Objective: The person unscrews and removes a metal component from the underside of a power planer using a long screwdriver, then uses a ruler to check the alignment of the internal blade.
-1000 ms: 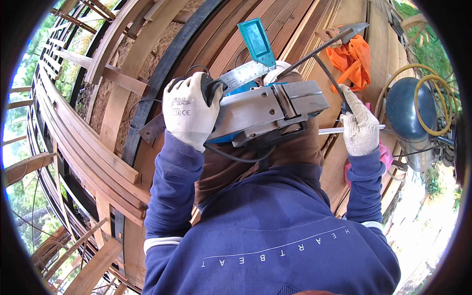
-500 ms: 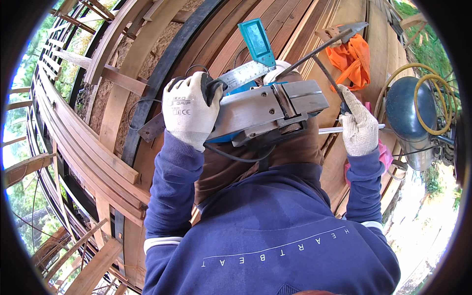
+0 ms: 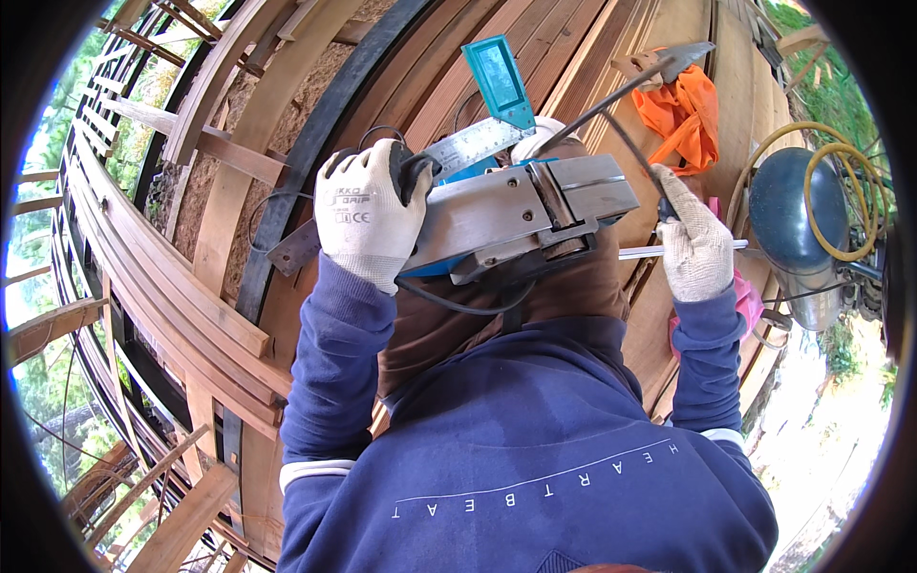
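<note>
Lying sole-up across my lap is an electric planer (image 3: 487,218), with a bright metal base and blue body. My left hand (image 3: 371,212), in a white knit glove with dark fingertips, is closed on its left end. My right hand (image 3: 695,244), also gloved, is closed on a slim dark metal rod (image 3: 630,145), the index finger stretched along it. The rod slants up and left, its tip at a longer grey bar (image 3: 611,100) beyond the planer. Which kind of tool the rod is I cannot make out. Behind the planer rests a metal square (image 3: 501,91) with a teal stock.
Long wooden boards (image 3: 573,48) run under and beyond me. An orange cloth (image 3: 683,115) lies at the far right, near a dark rounded tank (image 3: 798,201) with a yellow hose (image 3: 874,191). A pink cloth (image 3: 750,304) lies by my right wrist. Slatted framing (image 3: 153,277) stands left.
My right hand has shifted very slightly left, and the rod's tip has moved a little left and down with it. My left hand and the planer stay put.
</note>
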Motion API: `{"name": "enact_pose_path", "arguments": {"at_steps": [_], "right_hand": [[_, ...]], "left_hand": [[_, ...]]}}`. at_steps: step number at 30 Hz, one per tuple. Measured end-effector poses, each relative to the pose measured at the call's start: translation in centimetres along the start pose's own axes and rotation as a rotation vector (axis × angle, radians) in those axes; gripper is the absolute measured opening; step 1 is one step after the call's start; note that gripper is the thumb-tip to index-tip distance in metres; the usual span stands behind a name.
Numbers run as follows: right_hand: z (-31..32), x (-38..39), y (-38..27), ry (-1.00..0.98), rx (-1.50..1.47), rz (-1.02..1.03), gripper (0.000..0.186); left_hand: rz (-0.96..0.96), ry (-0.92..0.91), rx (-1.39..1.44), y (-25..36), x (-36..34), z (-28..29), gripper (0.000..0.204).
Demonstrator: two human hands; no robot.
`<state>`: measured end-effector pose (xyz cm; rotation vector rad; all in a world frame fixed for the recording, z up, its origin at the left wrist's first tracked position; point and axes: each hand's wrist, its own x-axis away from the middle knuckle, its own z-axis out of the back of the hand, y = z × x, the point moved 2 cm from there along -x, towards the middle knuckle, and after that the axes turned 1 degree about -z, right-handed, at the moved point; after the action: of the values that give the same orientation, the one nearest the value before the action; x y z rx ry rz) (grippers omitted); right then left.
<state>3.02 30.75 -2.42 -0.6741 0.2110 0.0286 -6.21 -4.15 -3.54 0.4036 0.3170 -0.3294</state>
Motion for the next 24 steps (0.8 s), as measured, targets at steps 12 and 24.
{"name": "enact_pose_path", "arguments": {"at_steps": [12, 24], "right_hand": [[0.3, 0.0, -0.2, 0.002, -0.003, -0.050, 0.059], [0.0, 0.0, 0.8, 0.010, -0.092, -0.085, 0.057]], "left_hand": [[0.006, -0.025, 0.017, 0.1, -0.1, 0.1, 0.014], [0.003, 0.004, -0.006, -0.1, 0.0, -0.1, 0.014]]}}
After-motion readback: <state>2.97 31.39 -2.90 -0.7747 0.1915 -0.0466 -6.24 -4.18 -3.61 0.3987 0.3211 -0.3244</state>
